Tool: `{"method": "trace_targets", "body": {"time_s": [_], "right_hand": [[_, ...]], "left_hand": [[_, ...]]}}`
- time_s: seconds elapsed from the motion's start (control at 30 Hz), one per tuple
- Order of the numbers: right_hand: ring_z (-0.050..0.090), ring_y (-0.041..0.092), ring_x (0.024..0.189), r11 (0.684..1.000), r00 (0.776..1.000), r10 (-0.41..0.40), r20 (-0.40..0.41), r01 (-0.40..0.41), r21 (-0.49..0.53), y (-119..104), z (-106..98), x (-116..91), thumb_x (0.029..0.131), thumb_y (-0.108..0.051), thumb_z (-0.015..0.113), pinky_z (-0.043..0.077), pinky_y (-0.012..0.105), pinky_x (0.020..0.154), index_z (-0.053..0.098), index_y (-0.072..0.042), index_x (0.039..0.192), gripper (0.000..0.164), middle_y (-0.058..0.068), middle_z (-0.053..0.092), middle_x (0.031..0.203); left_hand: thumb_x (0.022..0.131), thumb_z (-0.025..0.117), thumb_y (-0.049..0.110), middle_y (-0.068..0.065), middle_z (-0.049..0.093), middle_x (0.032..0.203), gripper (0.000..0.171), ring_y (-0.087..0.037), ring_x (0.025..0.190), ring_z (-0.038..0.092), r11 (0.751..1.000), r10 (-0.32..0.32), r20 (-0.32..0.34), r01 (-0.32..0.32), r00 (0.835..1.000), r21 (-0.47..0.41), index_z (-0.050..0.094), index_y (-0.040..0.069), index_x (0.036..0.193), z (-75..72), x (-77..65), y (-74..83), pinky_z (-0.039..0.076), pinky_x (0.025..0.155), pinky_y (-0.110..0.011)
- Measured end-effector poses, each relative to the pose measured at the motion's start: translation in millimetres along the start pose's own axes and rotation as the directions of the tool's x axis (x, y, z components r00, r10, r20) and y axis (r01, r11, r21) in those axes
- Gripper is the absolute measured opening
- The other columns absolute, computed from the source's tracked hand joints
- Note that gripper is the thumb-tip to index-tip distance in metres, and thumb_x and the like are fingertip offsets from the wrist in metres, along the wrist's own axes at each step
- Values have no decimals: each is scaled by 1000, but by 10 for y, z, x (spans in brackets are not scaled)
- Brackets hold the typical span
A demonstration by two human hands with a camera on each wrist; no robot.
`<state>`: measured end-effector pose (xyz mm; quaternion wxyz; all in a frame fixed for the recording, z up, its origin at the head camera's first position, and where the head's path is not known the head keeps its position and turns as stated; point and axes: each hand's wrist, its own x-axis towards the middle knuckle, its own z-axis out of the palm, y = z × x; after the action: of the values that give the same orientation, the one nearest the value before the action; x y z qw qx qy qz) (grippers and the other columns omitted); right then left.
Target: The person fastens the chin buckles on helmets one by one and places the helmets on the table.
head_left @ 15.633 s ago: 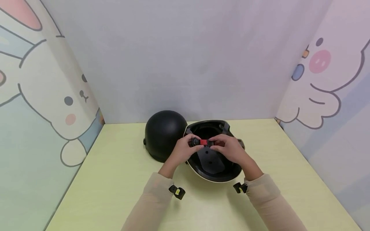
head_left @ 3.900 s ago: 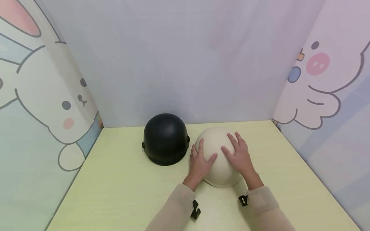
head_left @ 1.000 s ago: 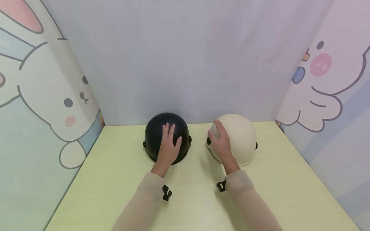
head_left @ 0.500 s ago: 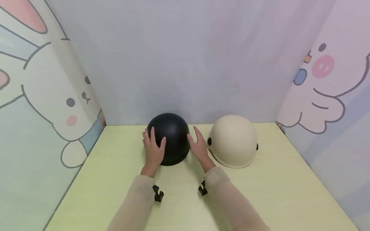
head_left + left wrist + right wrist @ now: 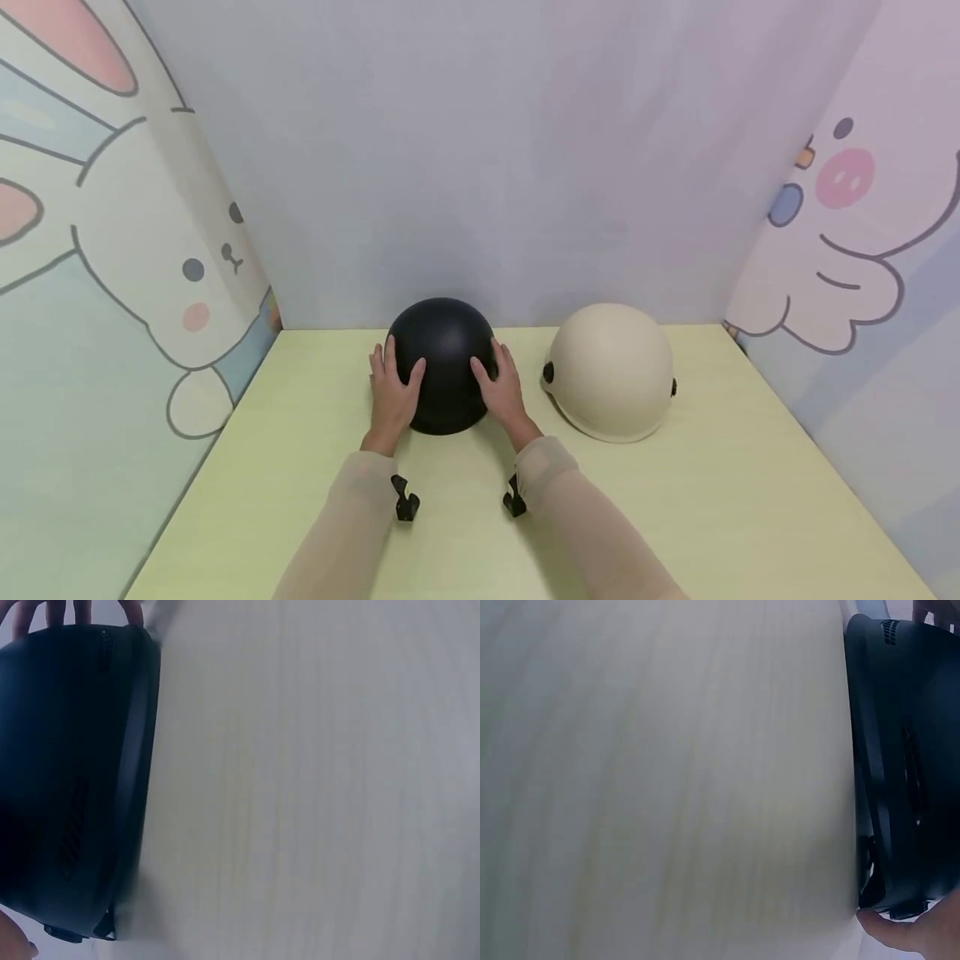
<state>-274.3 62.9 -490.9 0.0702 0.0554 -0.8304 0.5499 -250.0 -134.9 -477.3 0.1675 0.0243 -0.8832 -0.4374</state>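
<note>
A black helmet point(image 5: 448, 350) stands dome up on the table, near the back wall. My left hand point(image 5: 393, 402) holds its left side and my right hand point(image 5: 503, 393) its right side, thumbs toward the near face. Slotted vents show on the helmet's shell point(image 5: 52, 765) in the left wrist view. From the right wrist, a fingertip of the near hand point(image 5: 919, 930) appears at the helmet's lower rim. Some fingers are hidden behind the shell. Right of both hands sits a cream helmet point(image 5: 611, 367), dome up, apart from the black one.
The pale yellow-green table point(image 5: 712, 517) runs up to a grey back wall point(image 5: 495, 167). Side panels carry a cartoon rabbit point(image 5: 142, 233) at left and a cartoon pig point(image 5: 847, 242) at right.
Earlier the cream helmet was overturned under both hands, then dome up; it now stands farther back, to the right. Since half a second ago, the right hand has closed in on the black helmet's right side.
</note>
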Motion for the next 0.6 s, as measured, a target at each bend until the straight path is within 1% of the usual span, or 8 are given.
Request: {"method": "trace_targets", "body": {"time_s": [0.13,0.2,0.27,0.4,0.5,0.6], "right_hand": [[17,35,143,1000,1000,-4,-9,5,25,-13,35,3,97,-52,52,18,57,110,25,-18,156,74,15,17,159],[17,34,144,999,1000,-12,-16,12,31,-11,47,8,97,-51,53,18,56,110,24,-17,156,74,13,17,159],[18,32,144,999,999,-22,-23,23,34,-10,61,20,98,-50,53,19,55,110,23,-16,156,74,13,19,159],[20,29,144,999,999,-26,-29,27,33,-19,82,41,98,-49,53,20,51,111,21,-15,157,75,11,20,159],[19,29,144,1000,999,-12,-35,13,13,-35,84,50,97,-54,51,20,51,111,21,-17,157,76,10,20,159],[19,31,144,1000,999,-14,-43,13,-14,-66,73,63,96,-59,49,19,53,111,22,-18,157,79,9,19,159]], "left_hand": [[98,49,51,-17,3,160,79,-42,142,14,1000,-14,34,15,999,-15,8,21,159,8,24,-32,17,109,-59],[98,50,52,-17,1,160,80,-41,143,14,999,-23,50,25,998,-33,6,22,159,27,21,-38,20,108,-59],[98,50,53,-17,0,160,82,-40,143,12,999,-24,56,27,998,-43,4,22,159,49,20,-39,20,109,-58],[96,50,57,-17,-1,160,85,-41,143,11,999,-20,31,21,999,-44,3,22,158,96,24,-31,19,108,-60],[96,49,58,-18,-1,160,84,-44,142,12,999,-20,12,21,1000,-44,4,23,158,123,17,-13,19,107,-62],[97,48,57,-19,-1,160,81,-45,141,13,999,-18,-4,17,1000,-48,6,25,158,137,2,11,19,106,-63]]}}
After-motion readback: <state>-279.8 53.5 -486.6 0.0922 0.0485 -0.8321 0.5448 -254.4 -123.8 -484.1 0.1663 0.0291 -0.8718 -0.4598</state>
